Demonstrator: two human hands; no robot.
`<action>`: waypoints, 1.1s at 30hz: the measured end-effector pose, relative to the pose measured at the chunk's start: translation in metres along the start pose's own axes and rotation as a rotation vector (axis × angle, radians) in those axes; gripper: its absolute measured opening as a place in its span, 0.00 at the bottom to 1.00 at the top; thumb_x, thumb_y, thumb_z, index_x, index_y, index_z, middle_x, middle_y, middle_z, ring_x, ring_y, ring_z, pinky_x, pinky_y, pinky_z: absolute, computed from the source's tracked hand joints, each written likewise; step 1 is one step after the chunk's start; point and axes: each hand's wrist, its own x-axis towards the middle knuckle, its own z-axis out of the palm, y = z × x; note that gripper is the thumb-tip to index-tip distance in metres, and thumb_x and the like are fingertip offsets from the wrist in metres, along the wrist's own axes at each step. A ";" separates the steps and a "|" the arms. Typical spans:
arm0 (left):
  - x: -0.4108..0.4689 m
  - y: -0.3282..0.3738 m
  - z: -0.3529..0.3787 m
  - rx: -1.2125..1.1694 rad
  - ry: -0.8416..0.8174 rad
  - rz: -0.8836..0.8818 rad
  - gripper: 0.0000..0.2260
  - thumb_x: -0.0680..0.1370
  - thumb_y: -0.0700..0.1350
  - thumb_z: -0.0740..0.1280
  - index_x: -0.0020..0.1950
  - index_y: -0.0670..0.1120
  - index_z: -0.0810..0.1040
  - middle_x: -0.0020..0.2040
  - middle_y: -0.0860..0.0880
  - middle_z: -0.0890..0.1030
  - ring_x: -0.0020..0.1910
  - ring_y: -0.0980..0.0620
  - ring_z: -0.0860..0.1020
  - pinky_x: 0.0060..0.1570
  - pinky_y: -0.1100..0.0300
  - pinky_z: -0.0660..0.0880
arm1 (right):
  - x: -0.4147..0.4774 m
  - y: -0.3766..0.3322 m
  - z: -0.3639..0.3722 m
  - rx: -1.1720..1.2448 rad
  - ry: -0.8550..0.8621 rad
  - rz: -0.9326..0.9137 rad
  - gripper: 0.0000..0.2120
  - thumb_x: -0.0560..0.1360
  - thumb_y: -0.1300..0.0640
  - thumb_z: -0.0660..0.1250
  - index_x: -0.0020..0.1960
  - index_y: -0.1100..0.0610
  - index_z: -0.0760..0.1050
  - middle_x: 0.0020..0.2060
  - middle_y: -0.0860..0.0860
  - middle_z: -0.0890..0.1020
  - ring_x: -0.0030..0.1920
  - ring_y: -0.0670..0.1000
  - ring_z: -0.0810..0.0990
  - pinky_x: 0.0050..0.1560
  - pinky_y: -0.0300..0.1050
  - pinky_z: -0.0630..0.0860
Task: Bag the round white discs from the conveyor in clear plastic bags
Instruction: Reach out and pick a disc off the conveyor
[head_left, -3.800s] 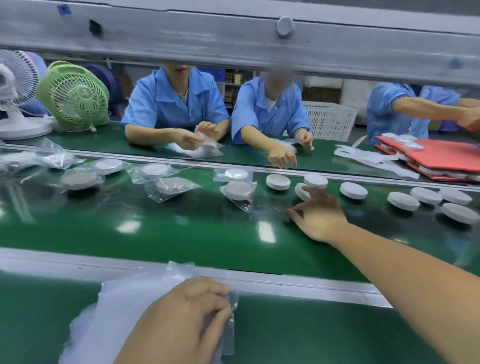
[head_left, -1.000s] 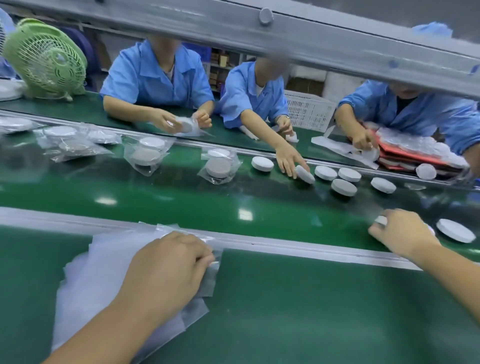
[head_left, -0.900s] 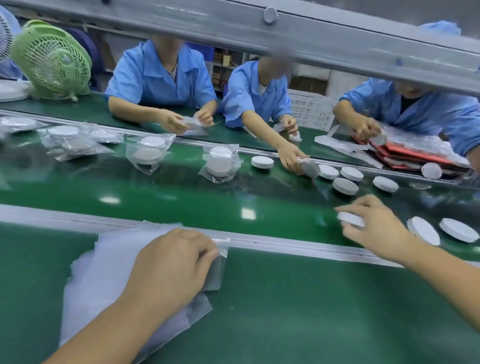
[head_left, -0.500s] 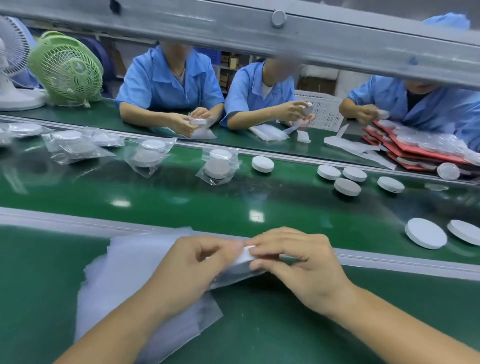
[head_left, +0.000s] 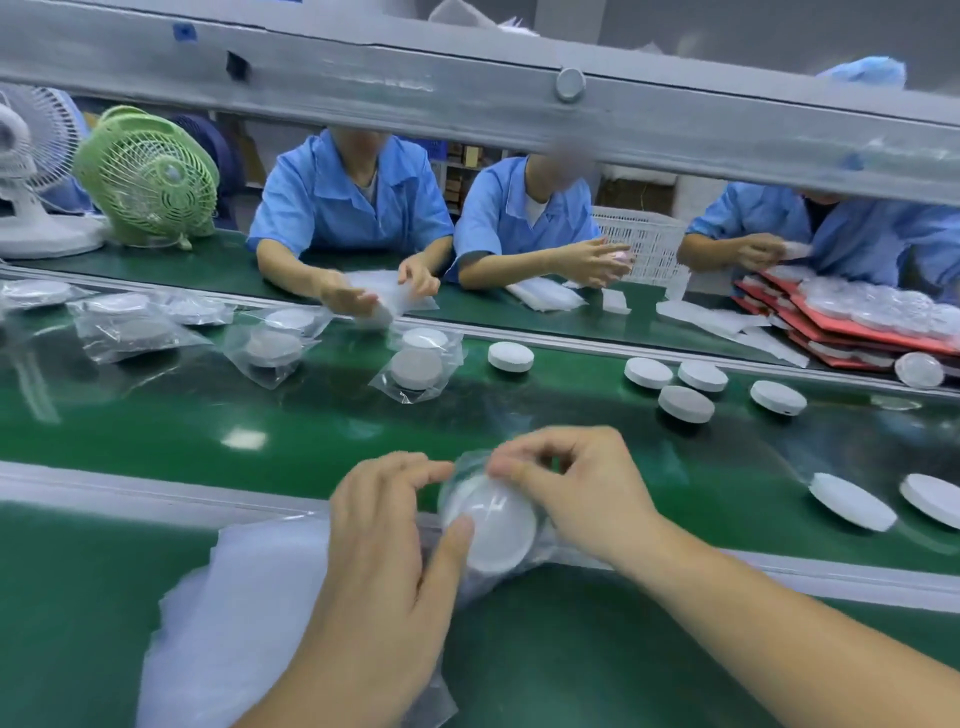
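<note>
A round white disc (head_left: 496, 527) sits inside a clear plastic bag (head_left: 467, 470), held between both hands over the metal rail at the conveyor's near edge. My left hand (head_left: 384, 525) grips the bag's left side, thumb pressed on the disc. My right hand (head_left: 576, 493) pinches the bag's top and right side. A stack of empty clear bags (head_left: 234, 613) lies under my left forearm. Loose white discs lie on the green conveyor belt (head_left: 311, 436): two near right (head_left: 852, 501), several farther back (head_left: 685, 402). Bagged discs (head_left: 415, 366) lie on the belt's left part.
Three people in blue shirts work at the far side, one (head_left: 353, 202) reaching onto the belt. A green fan (head_left: 148, 174) and a white fan (head_left: 31, 171) stand far left. Red trays (head_left: 852, 322) with discs are far right. A grey beam (head_left: 467, 98) crosses overhead.
My right hand took a disc from the belt's right side, brought it to my left hand at the bag stack, and the disc is now inside a bag held by both hands.
</note>
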 end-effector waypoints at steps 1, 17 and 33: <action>0.001 -0.008 -0.004 0.194 -0.061 0.050 0.16 0.77 0.63 0.58 0.63 0.61 0.72 0.62 0.62 0.68 0.68 0.60 0.62 0.66 0.67 0.58 | 0.017 0.007 -0.004 -0.026 0.066 0.042 0.10 0.71 0.58 0.80 0.40 0.42 0.87 0.37 0.39 0.87 0.39 0.36 0.83 0.41 0.28 0.75; 0.008 -0.023 -0.012 0.388 -0.438 0.213 0.08 0.73 0.65 0.67 0.49 0.71 0.83 0.51 0.76 0.78 0.54 0.66 0.78 0.53 0.61 0.79 | 0.086 0.107 -0.072 -0.958 0.295 0.279 0.23 0.79 0.36 0.55 0.44 0.50 0.81 0.33 0.50 0.80 0.35 0.52 0.78 0.43 0.46 0.77; -0.004 -0.005 -0.014 0.278 -0.203 -0.007 0.06 0.78 0.59 0.65 0.48 0.64 0.82 0.49 0.76 0.77 0.57 0.70 0.71 0.53 0.74 0.68 | -0.034 0.059 -0.141 -0.875 -0.081 -0.211 0.13 0.75 0.56 0.76 0.58 0.47 0.85 0.58 0.37 0.83 0.56 0.36 0.81 0.67 0.43 0.71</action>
